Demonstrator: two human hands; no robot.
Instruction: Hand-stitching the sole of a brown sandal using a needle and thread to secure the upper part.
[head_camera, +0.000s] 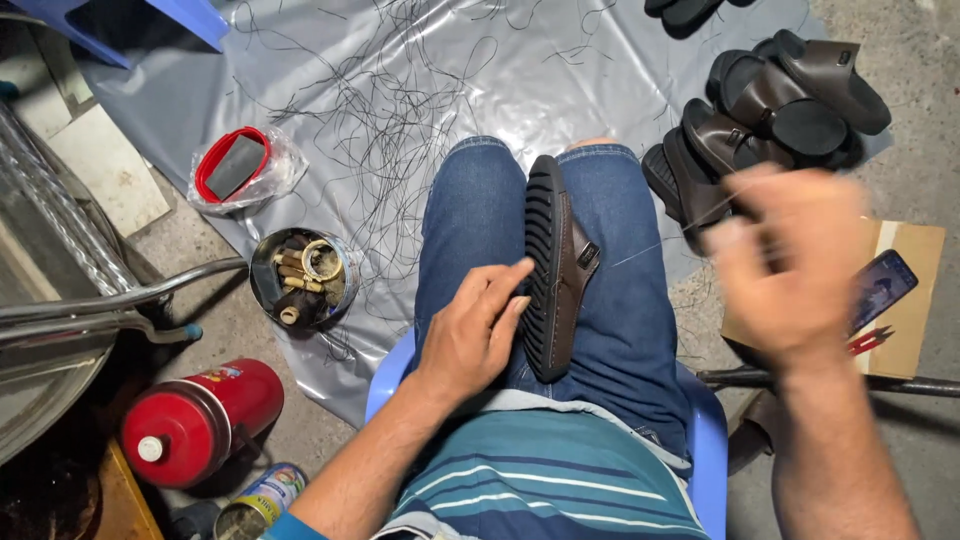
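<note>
Steadying brown sandal (556, 268), wedged sole-out between my knees, with left hand (470, 335), fingers loosely curled against sole edge. Right hand (795, 265) raised, blurred, pinching thin thread (650, 248) running to sandal.

Right hand (795, 265) motion-blurred; fingers indistinct, grip can't be judged. Thin thread (650, 245) betw. it and brown sandal (556, 268) barely visible, too fine to trace to fingers. Sandal's lower strap side hidden betw. thighs; left hand (470, 330) covers part of sole edge. Sandal pile (770, 110) at top right: pairs overlap, count unclear; black one at top cut by frame edge. Phone (880, 288) partly behind right hand. Tin (303, 278) contents too small to ID. Can (255, 505) at bottom cut off by edge.
</note>
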